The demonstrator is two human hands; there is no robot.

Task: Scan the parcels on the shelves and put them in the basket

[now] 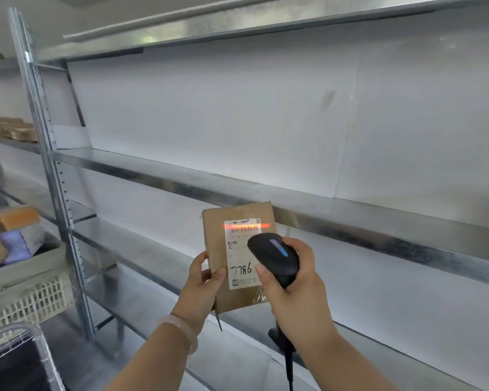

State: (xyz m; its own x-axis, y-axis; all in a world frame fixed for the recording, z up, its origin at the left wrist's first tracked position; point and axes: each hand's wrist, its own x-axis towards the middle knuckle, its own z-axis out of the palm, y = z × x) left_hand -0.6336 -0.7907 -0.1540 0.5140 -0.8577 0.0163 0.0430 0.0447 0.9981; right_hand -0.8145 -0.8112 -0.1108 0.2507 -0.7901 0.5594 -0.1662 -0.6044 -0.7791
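The parcel (pixel 218 241), a small brown box, is held up at the middle of the view in front of the shelves (pixel 181 176). The left hand (pixel 206 277) has its grip on the box's 9 o'clock edge only, thumb on the front beside the label (pixel 242 249). The right hand (pixel 294 283) is clenched round the black scanner (pixel 274 255), whose red beam (pixel 246 226) lies across the barcode at the label's 12 o'clock end.

That one-sided hold is the weak point. The box could swivel or slip, and even a small tilt would throw the beam off the code and spoil the read. The scanner head also covers the label's 3 o'clock side. Its cable (pixel 290 371) hangs toward 6 o'clock and might catch a shelf lip on the turn to the basket (pixel 34 294) at 8 o'clock, which already holds what look like several parcels, though they are blurred.

The shelves are smooth grey metal, likely slick under cardboard, with white panels behind and a slotted post (pixel 54 193) at 9 o'clock. Brown boxes (pixel 9 128) sit in the next bay at 10 o'clock.
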